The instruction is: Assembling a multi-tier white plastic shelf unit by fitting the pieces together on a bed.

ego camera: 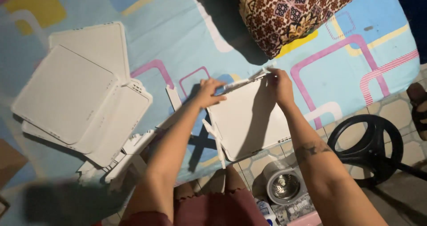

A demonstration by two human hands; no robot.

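gripping the top edge of a white flat panel (pixel 249 119) on the blue bed sheet (pixel 178 34), the left hand (pixel 209 92) and right hand (pixel 279 84) are pinching it; fingertips are hiding behind it.

Dark blurred patch (pixel 66 203) at the bottom left corner, kind untellable, patterned pillow (pixel 293 12) cut off by the top edge, sandal (pixel 418 108) cut off at the right edge, fingertips of both hands hidden behind the far edge of the white panel (pixel 249 119)

Panel stack (pixel 75 97) left of held panel (pixel 249 119) — cushion (pixel 293 12) behind it.
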